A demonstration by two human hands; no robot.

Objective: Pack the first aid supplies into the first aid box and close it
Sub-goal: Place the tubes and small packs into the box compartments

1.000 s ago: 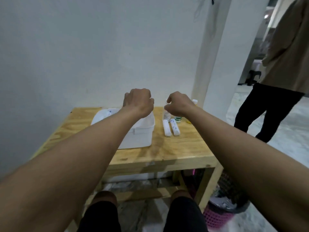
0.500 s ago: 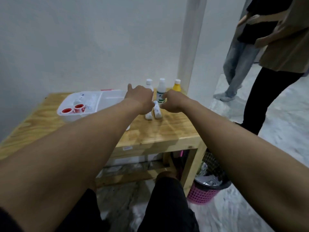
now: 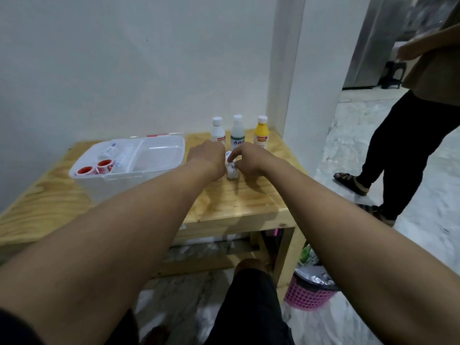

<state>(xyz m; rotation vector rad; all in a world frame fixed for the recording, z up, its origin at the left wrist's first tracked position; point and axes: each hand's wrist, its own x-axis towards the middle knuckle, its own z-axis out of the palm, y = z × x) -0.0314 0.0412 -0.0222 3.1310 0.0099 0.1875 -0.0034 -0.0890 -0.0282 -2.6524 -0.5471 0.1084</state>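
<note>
The white first aid box (image 3: 159, 168) stands open on the wooden table (image 3: 49, 202), left of my hands. Its left compartment holds two red-capped rolls (image 3: 86, 170) and white wrapped rolls. Three bottles stand at the back of the table: a white one (image 3: 218, 134), a green-labelled one (image 3: 237, 133) and a yellow one (image 3: 260, 132). A white bandage roll (image 3: 231, 171) lies in front of them. My right hand (image 3: 247, 160) pinches its far end with thumb and forefinger. My left hand (image 3: 209, 158) rests curled beside it, hiding whatever lies beneath.
A person in black trousers (image 3: 408, 150) stands on the floor to the right. A pink basket (image 3: 307, 293) sits beside the table's right leg. A white pillar (image 3: 291, 70) rises behind the table's right corner, and the wall runs along the back.
My view has dropped and moved closer to the table. Both hands have come down from above the box onto the bandage rolls in front of the bottles.
</note>
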